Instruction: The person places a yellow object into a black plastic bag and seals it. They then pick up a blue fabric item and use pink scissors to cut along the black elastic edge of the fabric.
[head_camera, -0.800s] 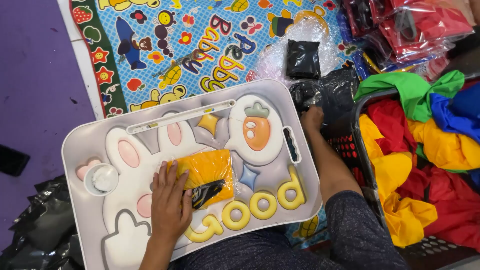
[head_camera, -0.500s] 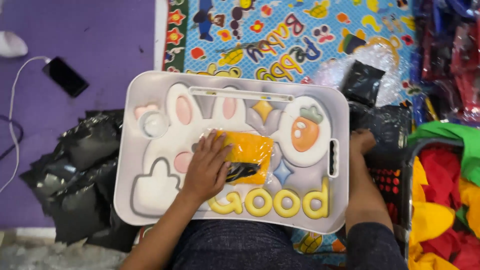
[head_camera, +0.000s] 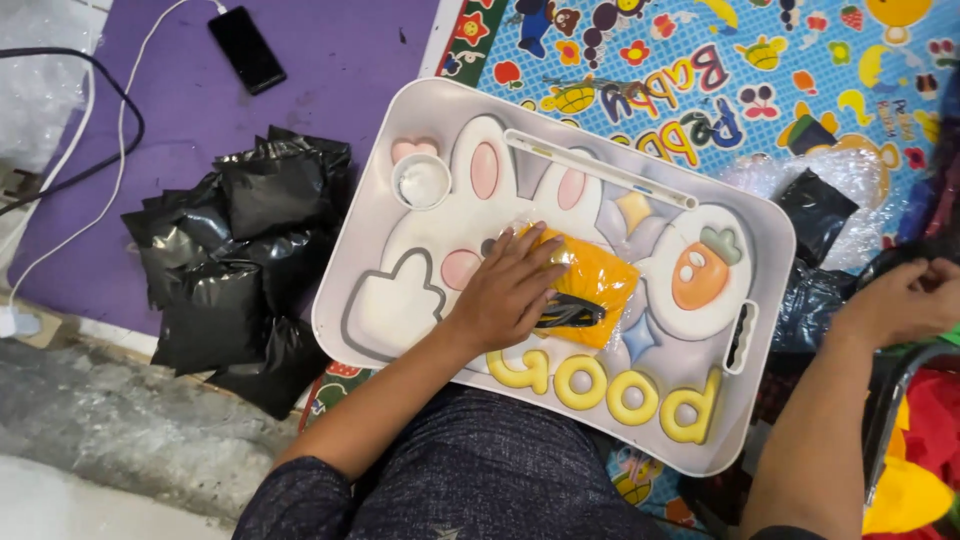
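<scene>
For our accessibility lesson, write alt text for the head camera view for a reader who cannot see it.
A person's left hand presses flat on a clear-wrapped yellow packet lying on a white cartoon rabbit lap tray. Their right hand reaches toward black bags beside the tray; more black bags are piled on the left.

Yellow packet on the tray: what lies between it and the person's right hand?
In the head view, between the yellow packet and the right hand lie the tray's raised carrot shape, its slotted handle and crumpled black plastic.
</scene>
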